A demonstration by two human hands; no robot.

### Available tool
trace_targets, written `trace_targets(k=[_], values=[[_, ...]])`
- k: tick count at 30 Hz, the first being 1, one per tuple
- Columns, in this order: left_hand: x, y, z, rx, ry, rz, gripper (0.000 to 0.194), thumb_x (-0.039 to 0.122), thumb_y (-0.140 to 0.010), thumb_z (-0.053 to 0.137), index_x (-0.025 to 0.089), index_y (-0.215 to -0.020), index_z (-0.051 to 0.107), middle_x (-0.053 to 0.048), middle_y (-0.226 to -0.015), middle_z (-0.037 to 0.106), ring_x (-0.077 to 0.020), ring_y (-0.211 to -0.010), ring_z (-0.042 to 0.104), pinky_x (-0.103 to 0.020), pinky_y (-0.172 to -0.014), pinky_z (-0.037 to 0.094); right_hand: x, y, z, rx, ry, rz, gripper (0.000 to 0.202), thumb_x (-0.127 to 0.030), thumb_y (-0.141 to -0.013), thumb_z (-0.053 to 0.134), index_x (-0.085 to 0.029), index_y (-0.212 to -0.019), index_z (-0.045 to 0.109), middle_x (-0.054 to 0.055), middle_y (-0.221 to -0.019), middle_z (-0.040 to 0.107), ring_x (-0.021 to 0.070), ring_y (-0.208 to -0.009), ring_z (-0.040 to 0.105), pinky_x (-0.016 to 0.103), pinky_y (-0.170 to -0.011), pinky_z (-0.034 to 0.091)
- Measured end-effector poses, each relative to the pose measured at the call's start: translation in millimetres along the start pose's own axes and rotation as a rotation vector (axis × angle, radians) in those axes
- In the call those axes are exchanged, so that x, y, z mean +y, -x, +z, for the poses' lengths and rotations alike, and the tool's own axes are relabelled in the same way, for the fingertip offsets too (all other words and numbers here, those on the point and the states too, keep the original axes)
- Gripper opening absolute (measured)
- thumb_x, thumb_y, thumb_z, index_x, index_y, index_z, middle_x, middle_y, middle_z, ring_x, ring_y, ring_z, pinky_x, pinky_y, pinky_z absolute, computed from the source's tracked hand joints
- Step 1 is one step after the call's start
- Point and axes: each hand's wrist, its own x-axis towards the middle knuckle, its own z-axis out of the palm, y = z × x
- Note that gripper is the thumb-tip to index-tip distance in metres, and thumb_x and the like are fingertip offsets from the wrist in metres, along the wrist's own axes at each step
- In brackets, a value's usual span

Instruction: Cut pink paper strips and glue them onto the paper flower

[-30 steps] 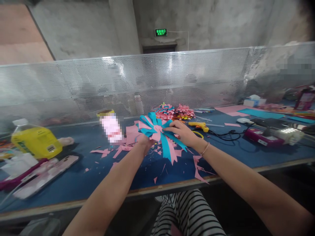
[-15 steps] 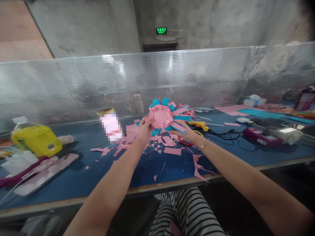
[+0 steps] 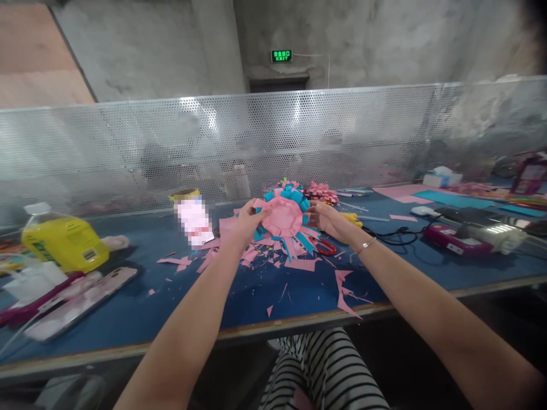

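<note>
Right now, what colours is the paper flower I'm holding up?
Pink, with blue strips around the rim; the paper flower shows best in the head view.

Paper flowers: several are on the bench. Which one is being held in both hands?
The pink and blue paper flower, gripped by left hand and right hand. The other flowers lie untouched behind it.

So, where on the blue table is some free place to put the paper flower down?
The barest patch of the blue table lies along the near edge, between the pink phone and the pink scraps. A smaller one sits between the scraps and the magenta box. Under the paper flower, held by the left hand and right hand, it is crowded.
</note>
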Motion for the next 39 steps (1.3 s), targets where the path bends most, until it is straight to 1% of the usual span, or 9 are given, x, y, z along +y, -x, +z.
trace_targets(k=[3, 6, 10, 15, 19, 25, 29, 33, 39], values=[[2, 3, 2.4, 0.015, -0.213, 0.104, 0.018, 0.018, -0.057, 0.063, 0.018, -0.074, 0.056, 0.003, -0.067, 0.050, -0.0088, -0.060, 0.046, -0.020, -0.054, 0.038, -2, 3, 11, -0.066, 0.024, -0.040, 0.045, -0.032, -0.062, 0.066, -0.024, -0.102, 0.048, 0.003, -0.102, 0.058, 0.0142, -0.088, 0.057, 0.032, -0.080, 0.047], [3, 4, 4.2, 0.013, -0.357, 0.210, 0.015, 0.019, -0.061, 0.058, 0.018, -0.076, 0.056, 0.002, -0.071, 0.051, -0.0096, -0.063, 0.046, -0.020, -0.057, 0.037, -1, 3, 16, -0.073, 0.010, -0.038, 0.045, -0.026, -0.058, 0.070, -0.023, -0.098, 0.048, 0.000, -0.092, 0.058, 0.0106, -0.078, 0.057, 0.027, -0.074, 0.047], [3, 3, 5.6, 0.007, -0.361, 0.274, 0.021, 0.014, -0.061, 0.056, 0.019, -0.081, 0.054, 0.001, -0.077, 0.053, -0.0107, -0.069, 0.048, -0.022, -0.063, 0.039, 0, 4, 14, -0.022, -0.012, -0.031, 0.039, -0.025, -0.058, 0.070, -0.022, -0.089, 0.046, -0.005, -0.075, 0.054, 0.0071, -0.065, 0.055, 0.022, -0.062, 0.047], [4, 5, 8.2, 0.015, -0.378, 0.330, 0.028, 0.014, -0.061, 0.059, 0.020, -0.087, 0.053, -0.002, -0.088, 0.053, -0.0143, -0.082, 0.049, -0.026, -0.074, 0.040, -1, 6, 15, -0.077, -0.047, -0.036, 0.039, -0.024, -0.058, 0.070, -0.022, -0.088, 0.046, -0.005, -0.081, 0.054, 0.0066, -0.067, 0.053, 0.022, -0.063, 0.046], [6, 6, 9.7, 0.031, -0.362, 0.382, 0.050, 0.015, -0.053, 0.068, 0.022, -0.099, 0.049, -0.005, -0.103, 0.050, -0.0185, -0.098, 0.046, -0.029, -0.081, 0.039, 3, 3, 16, -0.011, 0.001, -0.053, 0.030, -0.024, -0.055, 0.072, -0.020, -0.073, 0.048, -0.005, -0.074, 0.054, 0.0069, -0.064, 0.052, 0.022, -0.063, 0.046], [0, 3, 7.5, -0.093, -0.187, 0.236, 0.067, 0.021, -0.054, 0.071, 0.024, -0.113, 0.040, -0.008, -0.115, 0.043, -0.0168, -0.093, 0.050, -0.029, -0.077, 0.043, 5, -1, 11, 0.126, 0.014, -0.079, 0.027, -0.026, -0.054, 0.071, -0.021, -0.070, 0.050, -0.005, -0.066, 0.054, 0.0105, -0.063, 0.052, 0.025, -0.060, 0.047], [-5, 1, 6.0, -0.059, -0.053, 0.103, 0.052, 0.029, -0.062, 0.066, 0.023, -0.108, 0.044, -0.006, -0.111, 0.048, -0.0155, -0.091, 0.051, -0.029, -0.076, 0.044, -2, 2, 15, 0.133, -0.036, -0.071, 0.026, -0.024, -0.055, 0.070, -0.022, -0.073, 0.052, -0.004, -0.071, 0.058, 0.0112, -0.064, 0.054, 0.026, -0.061, 0.047], [-8, 0, 6.3, -0.076, 0.075, -0.044, 0.041, 0.032, -0.064, 0.065, 0.021, -0.100, 0.048, -0.004, -0.090, 0.055, -0.0141, -0.073, 0.056, -0.029, -0.061, 0.047, -5, 2, 17, 0.148, -0.076, -0.088, 0.024, -0.024, -0.055, 0.070, -0.021, -0.073, 0.053, -0.004, -0.072, 0.060, 0.0117, -0.066, 0.056, 0.027, -0.063, 0.047], [-3, 1, 7.6, -0.099, 0.119, -0.105, 0.027, 0.025, -0.058, 0.069, 0.018, -0.080, 0.055, -0.002, -0.077, 0.056, -0.0107, -0.061, 0.054, -0.025, -0.054, 0.047, 0, -2, 11, 0.237, -0.041, -0.026, 0.023, -0.023, -0.054, 0.070, -0.020, -0.070, 0.054, -0.003, -0.067, 0.062, 0.0115, -0.062, 0.057, 0.025, -0.059, 0.045]])
